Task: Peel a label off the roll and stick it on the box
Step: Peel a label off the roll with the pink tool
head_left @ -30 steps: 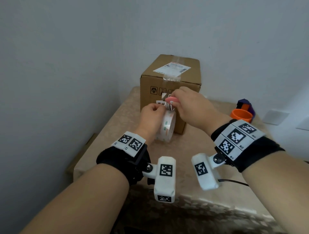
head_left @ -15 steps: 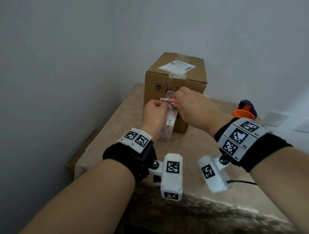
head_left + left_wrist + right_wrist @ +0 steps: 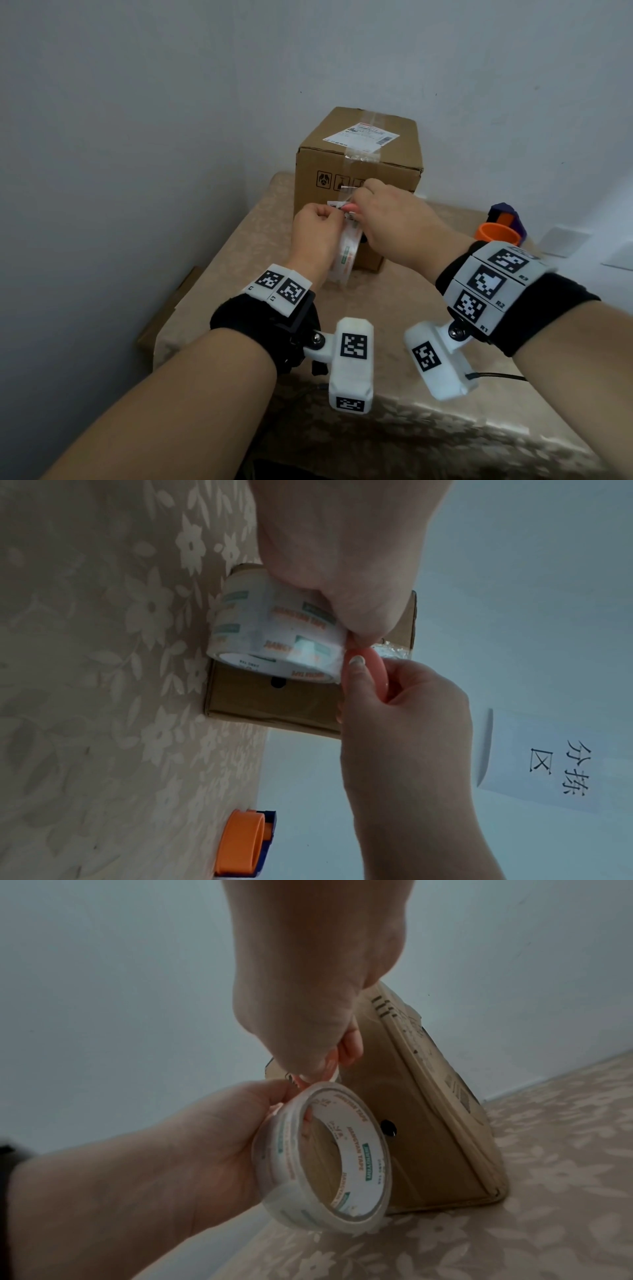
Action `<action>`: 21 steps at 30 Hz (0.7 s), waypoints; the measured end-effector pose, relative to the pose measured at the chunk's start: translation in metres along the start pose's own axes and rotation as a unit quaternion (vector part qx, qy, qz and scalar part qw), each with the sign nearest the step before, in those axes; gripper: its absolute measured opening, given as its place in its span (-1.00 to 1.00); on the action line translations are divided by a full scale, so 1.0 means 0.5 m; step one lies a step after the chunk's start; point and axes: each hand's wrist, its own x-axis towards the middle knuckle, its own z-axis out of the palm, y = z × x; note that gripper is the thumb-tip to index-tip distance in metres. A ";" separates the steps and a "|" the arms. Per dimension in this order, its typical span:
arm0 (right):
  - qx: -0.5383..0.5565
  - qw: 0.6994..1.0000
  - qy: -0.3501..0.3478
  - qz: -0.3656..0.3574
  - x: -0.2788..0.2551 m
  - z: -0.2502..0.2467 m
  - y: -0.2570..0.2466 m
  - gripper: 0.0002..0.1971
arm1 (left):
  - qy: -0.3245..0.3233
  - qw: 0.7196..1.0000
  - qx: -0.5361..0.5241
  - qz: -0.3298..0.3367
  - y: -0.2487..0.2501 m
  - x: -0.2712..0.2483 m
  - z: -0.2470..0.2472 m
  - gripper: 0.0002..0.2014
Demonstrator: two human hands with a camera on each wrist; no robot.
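Note:
A brown cardboard box (image 3: 356,164) stands at the back of the table. Just in front of it my left hand (image 3: 315,233) grips a roll (image 3: 346,257) of clear printed label tape with a white core, held upright on edge above the cloth. In the right wrist view the left fingers curl through the roll (image 3: 325,1156). My right hand (image 3: 390,222) pinches the peeled end (image 3: 390,650) at the top of the roll (image 3: 274,631). It also holds a small pink object (image 3: 373,666) under the thumb. The peeled end is short and crinkled.
A beige flowered cloth covers the table (image 3: 239,274). An orange tape roll on a purple holder (image 3: 496,236) sits at the right. A white shipping label (image 3: 363,135) lies on the box top. Walls stand close at the left and behind, with a paper sign (image 3: 548,764).
Both hands and the roll have risen slightly, closer to the box front. The right hand keeps its pinch at the top of the roll.

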 end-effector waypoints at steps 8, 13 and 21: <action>-0.001 1.000 -0.004 0.005 -0.003 -0.003 0.003 -0.88 | 0.002 1.000 -0.002 0.014 0.000 -0.007 0.001 -0.86; -0.002 1.000 -0.016 0.011 -0.001 -0.005 -0.006 -0.84 | 0.000 1.000 -0.010 0.017 0.000 -0.009 -0.001 -0.82; -0.027 0.999 -0.028 0.016 -0.012 -0.007 0.000 -0.87 | -0.007 1.000 -0.011 0.006 0.004 -0.016 -0.002 -0.84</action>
